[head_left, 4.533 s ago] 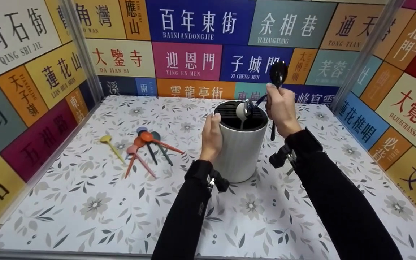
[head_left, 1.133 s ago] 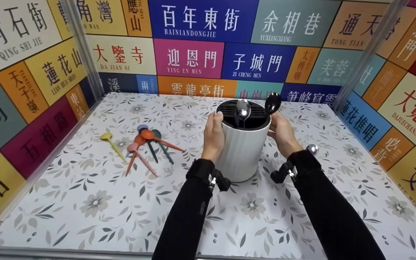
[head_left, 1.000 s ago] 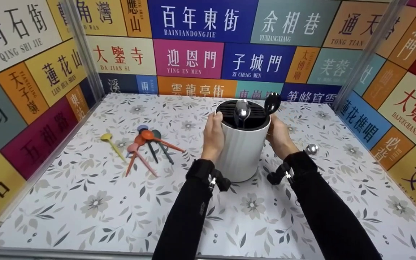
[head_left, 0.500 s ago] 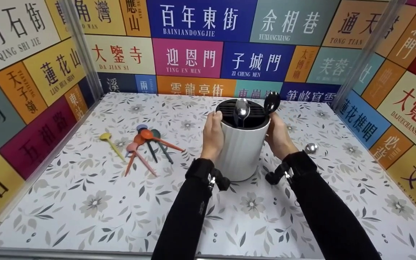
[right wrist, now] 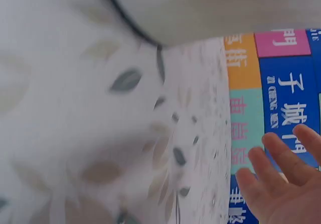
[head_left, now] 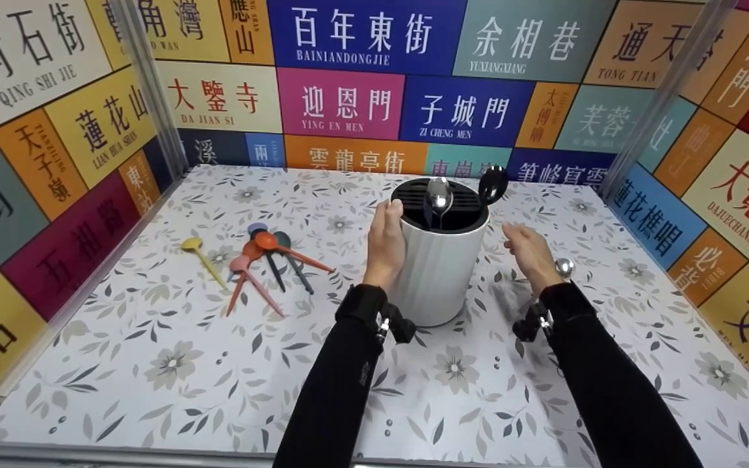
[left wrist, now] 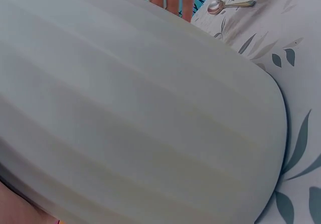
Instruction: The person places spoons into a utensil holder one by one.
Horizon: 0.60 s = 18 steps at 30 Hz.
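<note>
A white ribbed cylindrical utensil holder (head_left: 441, 276) with a black slotted top stands upright on the table. My left hand (head_left: 385, 247) holds its left side, thumb tip near the rim. A silver spoon (head_left: 439, 196) stands bowl up in the top. At the right rim a black spoon (head_left: 493, 185) sticks up, its handle hidden. My right hand (head_left: 530, 253) is apart from the holder, to its right. In the right wrist view the fingers (right wrist: 273, 166) of that hand are spread and loosely bent, with nothing in them.
Another silver spoon (head_left: 564, 266) lies on the table beyond my right wrist. To the left lies a loose group of coloured spoons, among them orange (head_left: 267, 242), pink (head_left: 240, 264) and yellow (head_left: 192, 244) ones. Sign-printed walls (head_left: 342, 104) enclose the table.
Earlier my right hand held the black spoon above the holder; now that spoon stands at the right rim. In the last half second the right hand has drawn away rightward. The left hand stays.
</note>
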Available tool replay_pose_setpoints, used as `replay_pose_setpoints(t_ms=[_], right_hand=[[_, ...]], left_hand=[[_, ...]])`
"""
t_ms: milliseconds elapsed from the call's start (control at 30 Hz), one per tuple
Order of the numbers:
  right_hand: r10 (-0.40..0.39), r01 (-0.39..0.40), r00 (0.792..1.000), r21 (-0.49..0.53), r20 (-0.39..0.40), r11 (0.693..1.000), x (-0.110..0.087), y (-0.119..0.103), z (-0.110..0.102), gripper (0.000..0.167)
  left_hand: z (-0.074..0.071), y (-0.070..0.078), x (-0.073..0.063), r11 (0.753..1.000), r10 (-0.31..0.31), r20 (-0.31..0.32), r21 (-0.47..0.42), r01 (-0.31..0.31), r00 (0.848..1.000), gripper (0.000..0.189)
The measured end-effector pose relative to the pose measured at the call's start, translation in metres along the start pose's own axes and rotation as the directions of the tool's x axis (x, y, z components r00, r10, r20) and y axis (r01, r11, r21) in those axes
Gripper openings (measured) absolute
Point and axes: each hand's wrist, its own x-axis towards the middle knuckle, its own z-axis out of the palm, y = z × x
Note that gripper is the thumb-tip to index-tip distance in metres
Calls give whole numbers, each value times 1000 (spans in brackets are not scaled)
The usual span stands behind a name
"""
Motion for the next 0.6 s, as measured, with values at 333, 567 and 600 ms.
replay_pose_setpoints(t_ms=[333,567,600], right_hand=[[58,-64,998,-387,-25,920,-4,36,-32,64],[94,-114,994,-577,-64,809,-5,57,-44,47],[104,-126,992,-588,-71,799,-5,59,-45,44]], left_hand=[[-1,-2,-1,1000,0,0,-9,0,1000,57],[0,-2,1,1000,1,6,-9,0,1000,55],[0,-2,1,1000,-1,5,-8,1,1000,55]])
